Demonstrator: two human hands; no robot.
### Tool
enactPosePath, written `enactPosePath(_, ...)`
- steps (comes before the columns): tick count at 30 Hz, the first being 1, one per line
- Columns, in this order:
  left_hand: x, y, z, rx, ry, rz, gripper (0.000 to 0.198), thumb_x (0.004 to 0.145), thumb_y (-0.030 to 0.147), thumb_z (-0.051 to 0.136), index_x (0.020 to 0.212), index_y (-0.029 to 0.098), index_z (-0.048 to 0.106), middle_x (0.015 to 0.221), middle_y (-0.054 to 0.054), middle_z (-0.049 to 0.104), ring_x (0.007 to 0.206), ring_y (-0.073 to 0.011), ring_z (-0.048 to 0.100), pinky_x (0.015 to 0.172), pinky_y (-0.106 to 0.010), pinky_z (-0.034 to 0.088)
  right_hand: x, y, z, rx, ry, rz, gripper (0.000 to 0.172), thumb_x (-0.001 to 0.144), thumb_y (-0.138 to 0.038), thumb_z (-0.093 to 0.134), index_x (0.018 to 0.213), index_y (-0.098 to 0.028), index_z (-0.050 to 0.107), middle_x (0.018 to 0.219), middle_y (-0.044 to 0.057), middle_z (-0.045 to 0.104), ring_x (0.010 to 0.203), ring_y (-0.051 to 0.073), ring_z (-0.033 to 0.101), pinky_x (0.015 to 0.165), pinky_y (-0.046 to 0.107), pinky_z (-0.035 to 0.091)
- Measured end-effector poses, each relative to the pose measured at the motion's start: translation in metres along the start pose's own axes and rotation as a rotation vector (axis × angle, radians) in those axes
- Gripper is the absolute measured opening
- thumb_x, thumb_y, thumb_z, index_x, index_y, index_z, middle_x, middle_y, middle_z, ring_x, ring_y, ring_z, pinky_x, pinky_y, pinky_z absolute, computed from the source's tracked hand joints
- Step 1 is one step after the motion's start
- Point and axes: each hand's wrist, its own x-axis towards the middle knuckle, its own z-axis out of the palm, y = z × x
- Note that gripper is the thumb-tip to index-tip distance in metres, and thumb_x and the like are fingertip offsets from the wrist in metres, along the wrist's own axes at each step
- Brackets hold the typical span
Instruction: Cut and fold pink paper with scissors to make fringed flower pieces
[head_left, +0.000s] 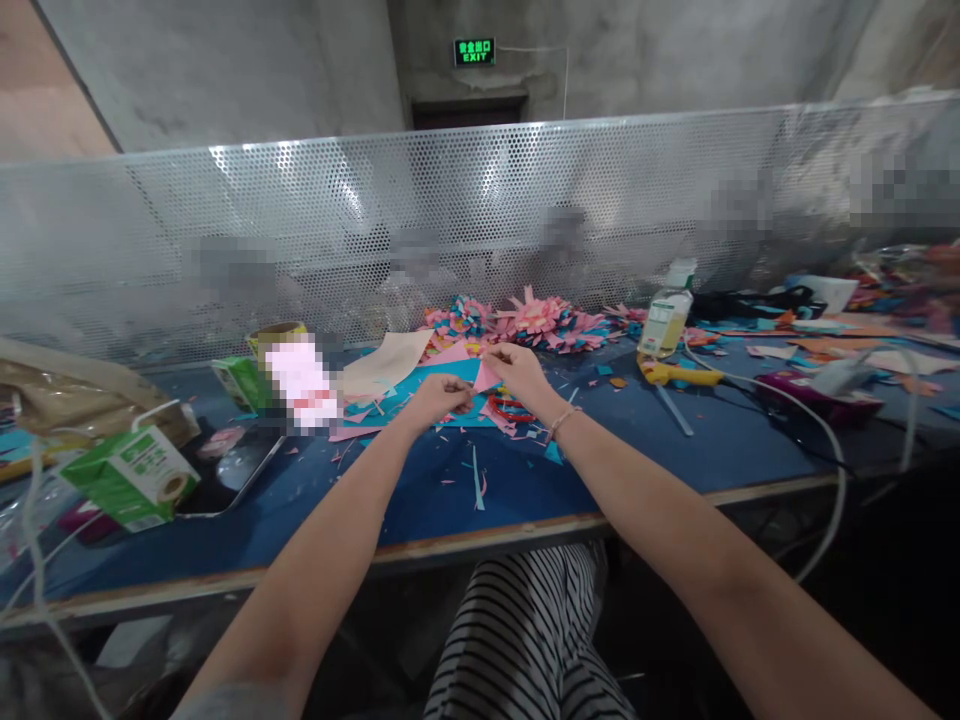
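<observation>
Clamped on the upper part of a small pink paper (486, 377), the grip of the right hand (519, 368) brings thumb and fingers together. Fingers of the left hand (441, 398) curl in at the paper's lower left corner; whether that grip pinches the edge too, I cannot tell. The pink paper is between the two hands, in front of a bright blue sheet (427, 383) on the desk (420, 515). A bracelet (559, 421) circles the right wrist. Something red (516, 409) shows just beyond that wrist, too small to make out. Nearer the desk's front edge lies a narrow pale strip (478, 485) among tiny scraps.

Behind the blue sheet, a cream sheet (381, 366) overlaps its far left side, and a heap of fringed pink and blue paper (540, 322) spreads along the back. To the right, a labelled bottle (666, 318) stands upright, with a yellow-handled tool (681, 376) just in front of it. On the left are a bright phone screen (304, 385), its content blurred out, a green carton (246, 384) beside it, and a tilted green-and-white carton (133, 478) nearer the front. A perforated metal panel (337, 235) runs along behind the desk.
</observation>
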Motion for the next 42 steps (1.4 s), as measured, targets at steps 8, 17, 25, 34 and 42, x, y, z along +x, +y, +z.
enactPosePath(8,-0.007,0.004,-0.003,0.111,-0.113,-0.008,0.007,0.06,0.019,0.062,0.058,0.013,0.059,0.05,-0.002,0.06,0.048,-0.0118,0.056,0.048,-0.021,0.044,-0.003,0.005,0.006,-0.027,-0.065,0.029,0.022,0.067,-0.035,0.052,0.063,-0.014,0.059,0.058,-0.002,0.052,0.057,0.01,0.045,0.057,0.023,0.035)
enactPosePath(17,-0.003,0.003,0.0,0.068,-0.033,0.041,0.009,0.062,0.022,0.06,0.059,0.014,0.06,0.053,-0.002,0.06,0.05,-0.0114,0.056,0.054,-0.024,0.046,0.006,0.006,-0.008,0.065,0.073,0.072,0.021,0.066,-0.034,0.052,0.067,-0.013,0.059,0.062,0.0,0.054,0.058,0.01,0.044,0.056,0.022,0.035)
enactPosePath(25,0.003,-0.001,0.0,0.053,0.103,0.13,0.034,0.065,0.048,0.058,0.057,0.014,0.056,0.049,0.0,0.055,0.048,-0.0099,0.051,0.051,-0.023,0.044,-0.005,-0.002,0.007,-0.031,-0.119,0.006,0.021,0.07,-0.033,0.051,0.068,-0.014,0.059,0.063,0.0,0.056,0.062,0.011,0.048,0.058,0.023,0.037)
enactPosePath(34,0.002,0.002,0.002,0.031,0.105,0.132,0.028,0.063,0.04,0.061,0.055,0.014,0.053,0.047,0.001,0.053,0.046,-0.0088,0.05,0.051,-0.022,0.042,-0.009,-0.013,0.009,-0.006,-0.152,0.0,0.017,0.068,-0.03,0.052,0.062,-0.014,0.056,0.059,-0.001,0.054,0.057,0.01,0.045,0.056,0.023,0.036)
enactPosePath(42,0.002,-0.001,0.003,-0.101,0.072,0.122,0.024,0.06,0.036,0.064,0.061,0.014,0.055,0.047,0.003,0.051,0.044,-0.0068,0.047,0.051,-0.021,0.041,-0.006,-0.011,0.008,0.003,-0.11,0.041,0.021,0.068,-0.034,0.052,0.061,-0.015,0.056,0.056,-0.002,0.05,0.054,0.009,0.042,0.054,0.022,0.034)
